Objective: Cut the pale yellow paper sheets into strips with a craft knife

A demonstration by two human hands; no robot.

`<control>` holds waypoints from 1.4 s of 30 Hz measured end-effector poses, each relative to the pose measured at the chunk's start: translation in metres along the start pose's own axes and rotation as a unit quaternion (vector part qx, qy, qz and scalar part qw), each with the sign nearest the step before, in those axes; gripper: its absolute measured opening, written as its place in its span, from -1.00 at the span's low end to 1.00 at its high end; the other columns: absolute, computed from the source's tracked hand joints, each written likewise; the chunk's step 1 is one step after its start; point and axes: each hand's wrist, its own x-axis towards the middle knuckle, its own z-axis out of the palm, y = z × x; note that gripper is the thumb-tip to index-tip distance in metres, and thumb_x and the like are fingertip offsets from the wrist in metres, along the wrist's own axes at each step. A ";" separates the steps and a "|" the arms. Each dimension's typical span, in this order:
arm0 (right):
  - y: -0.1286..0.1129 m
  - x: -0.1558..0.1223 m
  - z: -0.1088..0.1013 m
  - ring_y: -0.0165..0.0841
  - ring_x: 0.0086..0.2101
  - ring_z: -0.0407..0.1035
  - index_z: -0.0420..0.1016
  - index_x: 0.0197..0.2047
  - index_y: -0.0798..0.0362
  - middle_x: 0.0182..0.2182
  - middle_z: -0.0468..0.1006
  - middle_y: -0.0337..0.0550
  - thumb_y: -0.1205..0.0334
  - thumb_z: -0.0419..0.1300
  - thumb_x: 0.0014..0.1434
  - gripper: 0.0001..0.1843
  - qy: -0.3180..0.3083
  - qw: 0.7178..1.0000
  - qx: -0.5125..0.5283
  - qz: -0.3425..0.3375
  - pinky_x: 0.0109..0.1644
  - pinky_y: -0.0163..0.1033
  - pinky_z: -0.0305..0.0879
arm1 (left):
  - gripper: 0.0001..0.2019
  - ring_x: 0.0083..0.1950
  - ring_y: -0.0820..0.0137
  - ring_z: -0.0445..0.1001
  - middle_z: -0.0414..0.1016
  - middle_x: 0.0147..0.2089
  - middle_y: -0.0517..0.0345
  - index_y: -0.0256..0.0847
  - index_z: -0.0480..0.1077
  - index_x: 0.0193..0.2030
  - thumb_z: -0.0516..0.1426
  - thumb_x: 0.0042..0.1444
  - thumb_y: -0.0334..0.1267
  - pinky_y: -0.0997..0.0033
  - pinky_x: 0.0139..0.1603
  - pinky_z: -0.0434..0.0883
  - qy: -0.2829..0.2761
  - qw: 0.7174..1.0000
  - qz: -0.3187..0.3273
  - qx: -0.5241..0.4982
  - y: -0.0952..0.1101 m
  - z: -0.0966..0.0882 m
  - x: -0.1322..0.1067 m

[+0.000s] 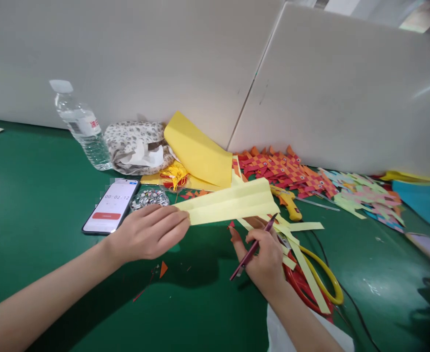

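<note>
The right hand (265, 254) has its fingers closed around a maroon pen (250, 255), which lies slanted across it. Just beyond, the left hand (154, 231) pinches one end of a creased pale yellow paper strip (229, 200) above the green table (193, 318), perhaps to leave the other end free. Whether the right hand touches this strip, I cannot tell. Farther, the phone (110, 204) lies screen upward, probably for easy reading of its timer; behind stands the water bottle (86, 129).

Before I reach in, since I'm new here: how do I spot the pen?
Over the green table, find the person's right hand. It holds the pen aslant. Its slim maroon body stands out from the pale yellow strips nearby.
</note>
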 end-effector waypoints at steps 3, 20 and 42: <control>0.000 0.001 0.001 -0.22 -0.32 0.48 0.17 -0.37 -0.04 -0.46 0.50 -0.19 0.38 0.31 0.07 -0.67 -0.007 1.000 0.025 0.001 -0.29 -0.15 0.37 | -0.87 -0.29 0.42 0.53 0.58 -0.23 0.16 -0.22 0.32 -0.20 0.00 0.23 -0.48 0.45 -0.35 0.39 -0.014 0.999 -0.038 -0.027 0.004 0.004 -0.002; -0.010 0.005 -0.001 -0.26 -0.30 0.50 0.35 -0.19 -0.02 -0.31 0.61 -0.11 0.32 0.18 0.17 -0.87 -0.225 0.963 0.126 -0.082 -0.04 -0.04 0.36 | -0.80 -0.04 0.31 0.48 0.52 -0.04 0.06 -0.21 0.36 -0.03 -0.04 0.31 -0.31 0.31 -0.08 0.42 -0.201 0.936 -0.127 -0.259 0.025 0.041 -0.018; -0.010 0.000 0.001 -0.21 -0.29 0.55 0.43 -0.11 0.06 -0.31 0.64 -0.03 0.24 0.17 0.19 -0.81 -0.287 0.947 0.115 -0.090 -0.20 -0.16 0.47 | -0.88 -0.50 0.51 0.37 0.48 -0.42 0.27 -0.16 0.35 -0.29 0.04 0.21 -0.23 0.56 -0.52 0.26 -0.219 0.777 -0.442 -0.391 0.019 0.019 -0.035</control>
